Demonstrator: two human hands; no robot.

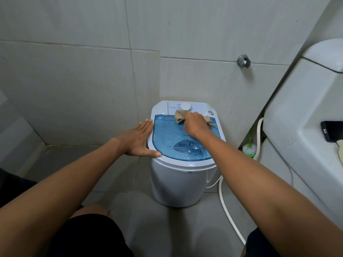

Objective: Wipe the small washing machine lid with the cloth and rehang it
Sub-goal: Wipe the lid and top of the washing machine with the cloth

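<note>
Right hand [194,125] pinches the tan cloth [179,117] at the blue lid's [172,134] far edge; left hand [138,140] flat, bracing the rim. I'd press evenly, stroke toward me, overlapping passes.

The right hand [194,125] gripped a beige cloth [181,117] against the far edge of the blue lid [172,138], just below the white dial [185,107]. Left of that grip, the left hand [139,140] rested flat, fingers straight, on the washing machine [178,184] rim.
</note>
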